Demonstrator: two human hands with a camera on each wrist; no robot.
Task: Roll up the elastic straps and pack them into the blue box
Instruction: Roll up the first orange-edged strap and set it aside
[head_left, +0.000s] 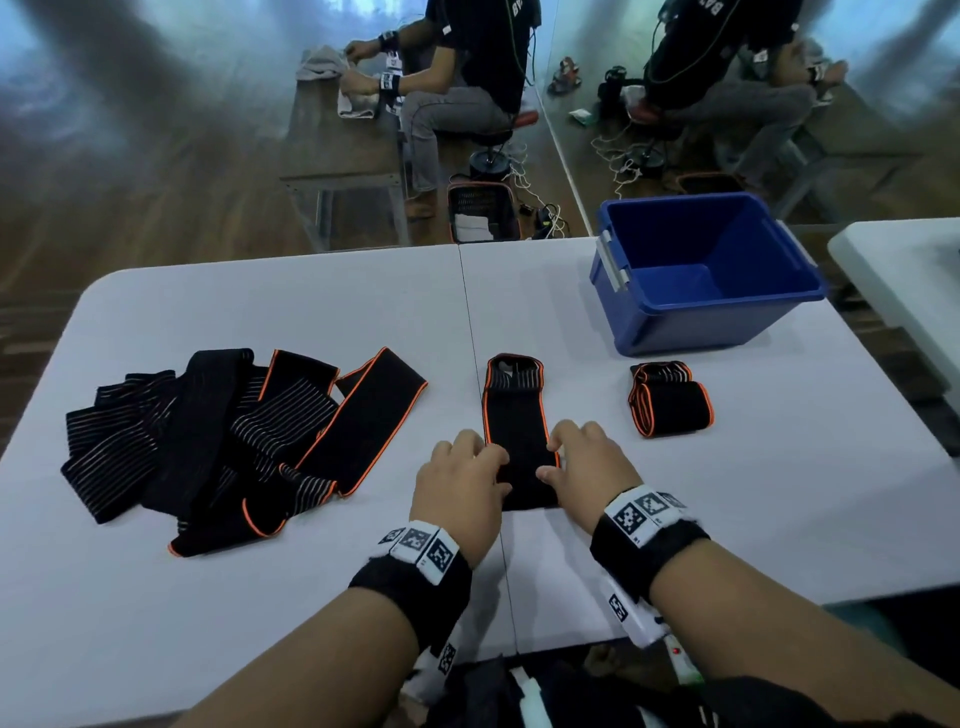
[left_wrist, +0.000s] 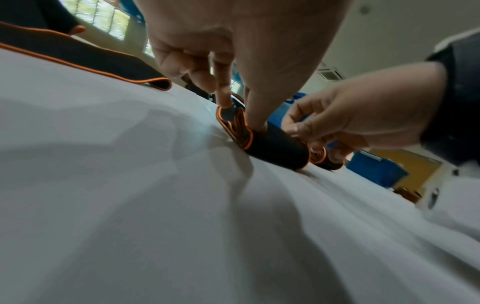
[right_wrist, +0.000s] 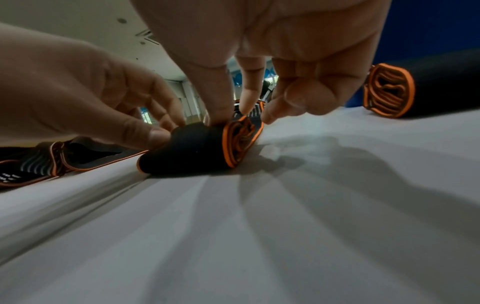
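A black strap with orange edging lies lengthwise at the table's middle, its near end wound into a small roll. My left hand pinches the roll's left end between thumb and fingers. My right hand grips the right end, thumb and fingertips pressing on top. A finished rolled strap sits to the right. The blue box stands open behind it at the far right, nothing visible inside. A pile of several unrolled straps lies to the left.
The white table has a seam running down its middle. Another white table stands off to the right. Beyond the far edge, a seated person handles cloth at a wooden bench, and a black basket sits on the floor.
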